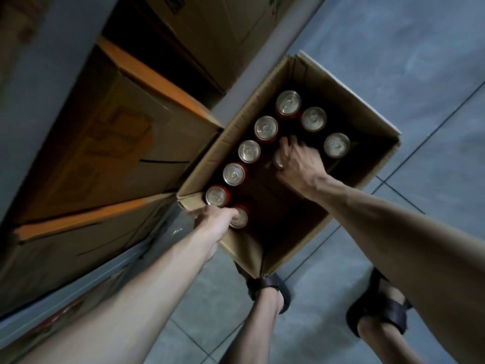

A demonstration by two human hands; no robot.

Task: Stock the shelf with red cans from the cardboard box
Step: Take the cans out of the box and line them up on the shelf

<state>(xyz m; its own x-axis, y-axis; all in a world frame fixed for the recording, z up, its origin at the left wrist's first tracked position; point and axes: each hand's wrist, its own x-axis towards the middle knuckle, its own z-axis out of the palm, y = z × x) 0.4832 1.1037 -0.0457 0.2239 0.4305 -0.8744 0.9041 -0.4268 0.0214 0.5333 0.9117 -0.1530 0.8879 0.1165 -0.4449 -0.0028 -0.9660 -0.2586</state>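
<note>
Red can (242,221) at left hand (216,216): fingers curl round its top, near box corner.
Right hand (299,162): seems clamped on another can (278,161), mostly hidden.
Other cans (249,151): seven, upright inside.
Cardboard box (341,85): open, on grey tiled floor (393,61).

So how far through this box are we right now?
Partly done, it seems. The cardboard box shows bare floor where cans appear to be gone, though no shelved cans are in view. In hand: the left hand grips the corner can, and the right hand grips a middle can. Left: seven other red cans stand in the box.
</note>
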